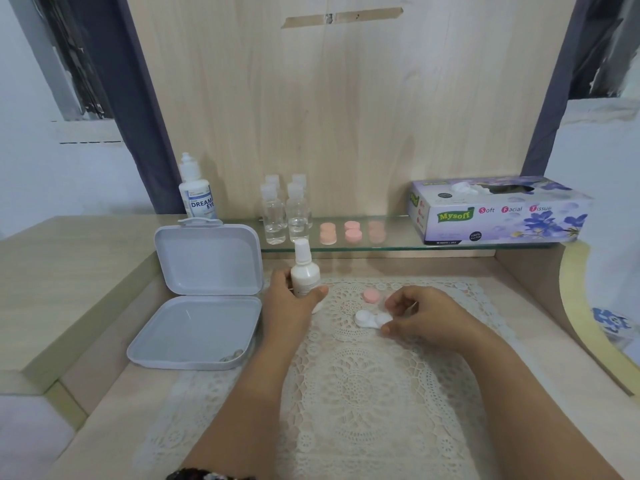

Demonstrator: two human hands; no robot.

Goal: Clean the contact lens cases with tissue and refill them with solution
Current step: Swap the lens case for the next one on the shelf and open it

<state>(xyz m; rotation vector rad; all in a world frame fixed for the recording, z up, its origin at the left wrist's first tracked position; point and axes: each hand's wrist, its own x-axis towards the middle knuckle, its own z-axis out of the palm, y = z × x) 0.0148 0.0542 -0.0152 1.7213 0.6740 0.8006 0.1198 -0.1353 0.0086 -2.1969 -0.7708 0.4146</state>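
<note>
Left hand [289,299], centre of frame: fingers and thumb curled round a small white spray bottle [304,271], held upright on the lace mat [363,393].

Right hand [420,315], right of centre: fingers bent, thumb and fingertips at the right end of a white contact lens case [370,318] lying on the mat; whether it actually pinches the case cannot be told.

Pink cap [371,295]: loose on the mat, just above the case.

Grey hinged box [204,296], left of centre: lid raised, small dark items in its lower right corner.

Glass shelf [398,245], across mid-frame: four clear bottles [285,213] with some liquid at its left end; pink lens cases [353,232] in three groups at its middle; Mysoft facial tissue box [498,211] at its right end, a tissue showing at the slot.

Lens solution bottle [196,188], upper left: upright on the wooden ledge behind the box.
</note>
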